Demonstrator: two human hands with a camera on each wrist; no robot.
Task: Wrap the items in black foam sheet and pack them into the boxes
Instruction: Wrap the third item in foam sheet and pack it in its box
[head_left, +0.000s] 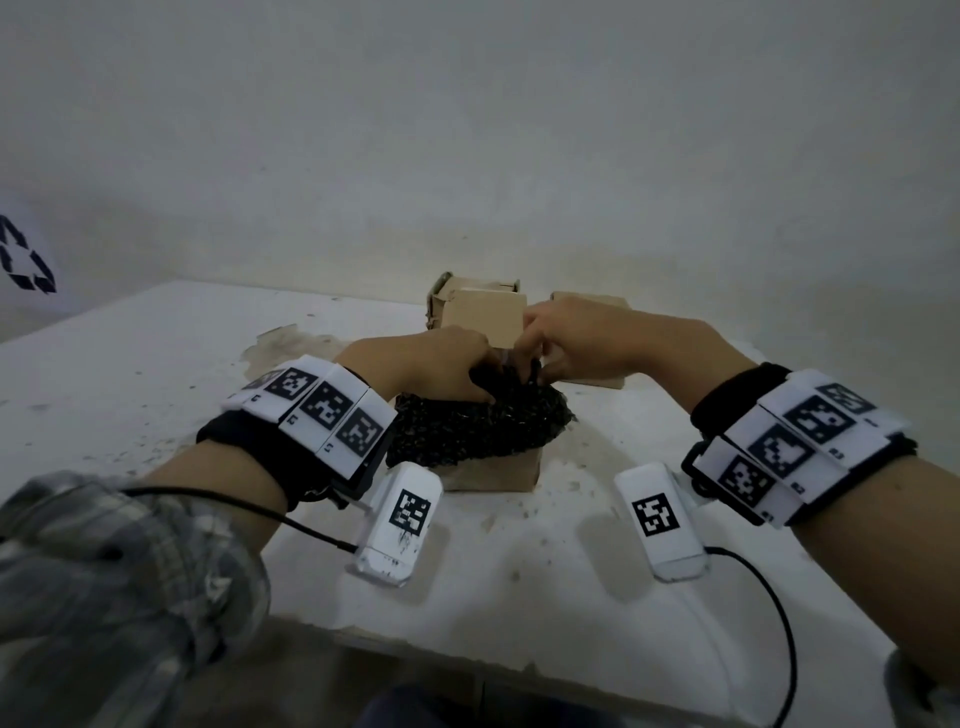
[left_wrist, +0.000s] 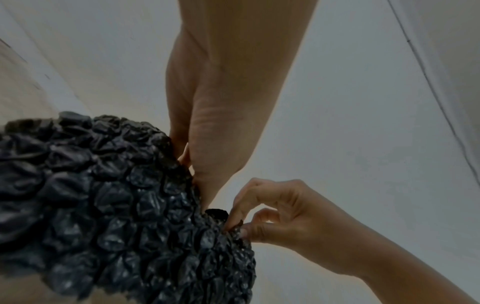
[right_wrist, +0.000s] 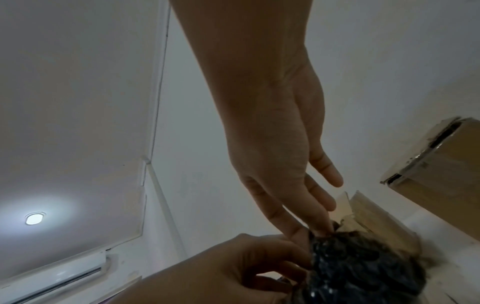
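A bundle of black bubbled foam sheet (head_left: 467, 428) sits on top of a small open cardboard box (head_left: 493, 473) in the middle of the white table. My left hand (head_left: 480, 376) grips the bundle's top from the left with curled fingers (right_wrist: 283, 265). My right hand (head_left: 524, 361) comes from the right and pinches a gathered edge of the foam (left_wrist: 116, 205) between thumb and forefinger (left_wrist: 235, 223). Whatever the foam (right_wrist: 363, 267) is wrapped around is hidden.
Two more cardboard boxes stand just behind the hands, one with raised flaps (head_left: 483, 312) and one lower at the right (head_left: 592, 304). The table (head_left: 156, 364) is scuffed and speckled, and its front edge lies close to me. A wall stands behind.
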